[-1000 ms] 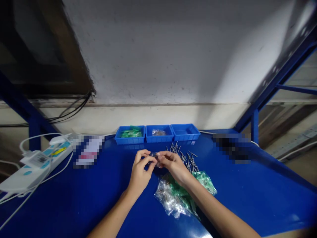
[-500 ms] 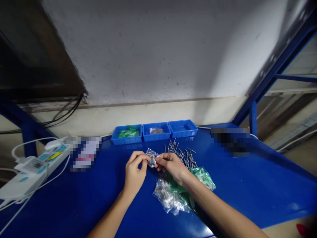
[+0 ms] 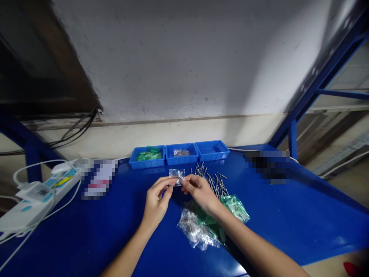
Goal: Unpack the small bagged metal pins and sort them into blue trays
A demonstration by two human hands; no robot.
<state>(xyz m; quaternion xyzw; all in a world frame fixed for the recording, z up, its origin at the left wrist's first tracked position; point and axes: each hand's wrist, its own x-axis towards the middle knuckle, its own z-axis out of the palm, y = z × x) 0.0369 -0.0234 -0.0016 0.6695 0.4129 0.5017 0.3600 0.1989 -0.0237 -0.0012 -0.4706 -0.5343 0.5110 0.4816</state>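
Both hands pinch one small clear plastic bag (image 3: 177, 176) above the blue table (image 3: 86, 234). My left hand (image 3: 157, 200) grips its lower left edge with thumb and forefinger. My right hand (image 3: 198, 190) holds its right edge. Loose metal pins (image 3: 215, 180) lie just beyond my right hand. A heap of clear and green small bags (image 3: 201, 227) sits under my right wrist.
Three blue trays stand at the table's back: the left tray (image 3: 147, 157) holds green bags, the middle tray (image 3: 182, 154) a clear bag, the right tray (image 3: 212, 150) looks bare. A white power strip (image 3: 34, 196) with cables lies far left. A blue frame post (image 3: 292, 144) rises at right.
The small clear bag has been lifted and spread flatter between the fingertips, a little farther from me. The view has tilted slightly.
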